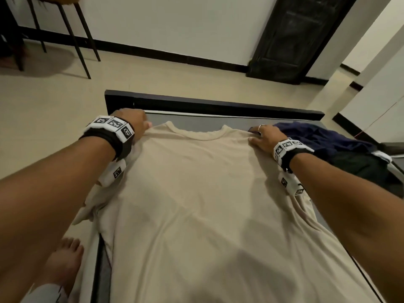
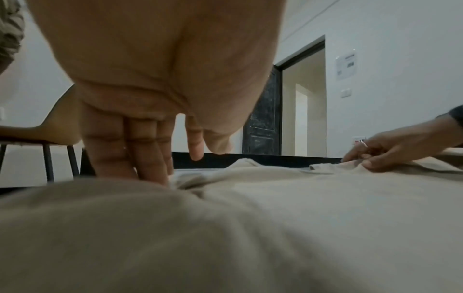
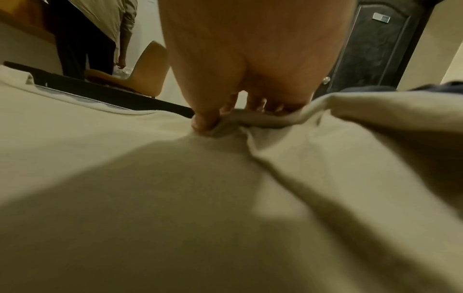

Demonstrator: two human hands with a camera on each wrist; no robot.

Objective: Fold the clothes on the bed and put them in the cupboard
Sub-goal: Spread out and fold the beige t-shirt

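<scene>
A: Start with the head view. What do the hands hold?

B: A beige shirt (image 1: 196, 193) lies spread flat on the bed (image 1: 214, 106), collar away from the person. The left hand (image 1: 131, 123) sits on the shirt's left shoulder and the right hand (image 1: 264, 136) on its right shoulder, so the collar lies between them. The right thumb presses the cloth, and there is a ring on one finger.

A: Anything beside the hands?

B: Just to the right of the right hand lies a heap of dark clothes (image 1: 341, 154), navy and black. Beyond both hands runs the bed's dark end board, and past it stands a dark door (image 1: 306, 36). Far beyond the left hand stands a chair (image 1: 72, 29) on thin black legs.

A: And the left wrist view?

B: The left hand (image 2: 140, 123) points its fingers (image 2: 150, 158) straight down, tips pushing into the shirt (image 2: 250, 228). They look straight, not curled round the cloth. Across the shirt, the right hand (image 2: 391, 150) pinches the fabric's edge between thumb and fingers.

A: The right wrist view?

B: It agrees. The right hand (image 3: 250, 79) nips a fold of the shirt (image 3: 175, 198); the thumb bears down on top and the fingers (image 3: 255, 104) are tucked under the raised edge. A standing person (image 3: 95, 29) shows beyond it, beside the chair (image 3: 145, 75).
</scene>
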